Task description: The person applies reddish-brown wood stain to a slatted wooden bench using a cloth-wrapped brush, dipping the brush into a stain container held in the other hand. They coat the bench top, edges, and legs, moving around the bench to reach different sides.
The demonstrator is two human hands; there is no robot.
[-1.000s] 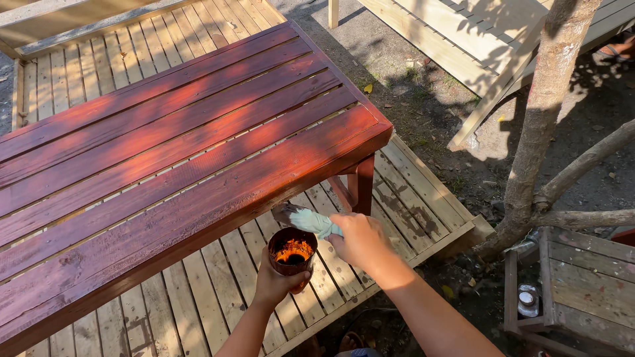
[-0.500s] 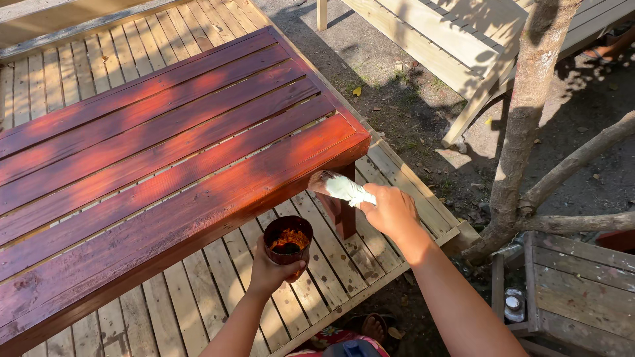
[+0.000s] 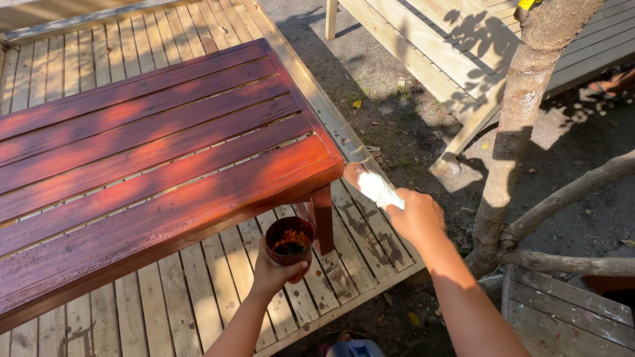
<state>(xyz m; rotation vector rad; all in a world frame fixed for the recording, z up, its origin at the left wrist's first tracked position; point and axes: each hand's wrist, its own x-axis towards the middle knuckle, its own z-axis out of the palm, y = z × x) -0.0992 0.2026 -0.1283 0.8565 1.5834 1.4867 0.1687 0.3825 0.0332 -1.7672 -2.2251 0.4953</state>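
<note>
A slatted wooden table [image 3: 152,165], stained dark red and glossy, fills the left and middle. My left hand [image 3: 272,274] holds a small dark red cup [image 3: 289,239] of stain just below the table's near right corner, next to its leg [image 3: 323,218]. My right hand [image 3: 418,218] grips a paintbrush [image 3: 372,185] with a pale handle. Its bristles point at the table's right end, close beside the corner edge.
The table stands on a pale plank deck [image 3: 192,291] whose edge runs diagonally at the right. Beyond it lie bare dirt, a tree trunk [image 3: 519,112] with low branches [image 3: 569,195], an unpainted wooden bench [image 3: 430,46] at the top right and a plank surface [image 3: 569,317] at the bottom right.
My right hand has lifted the brush out from over the cup and carried it up and right to the table's end. The cup has stayed low by the table leg.
</note>
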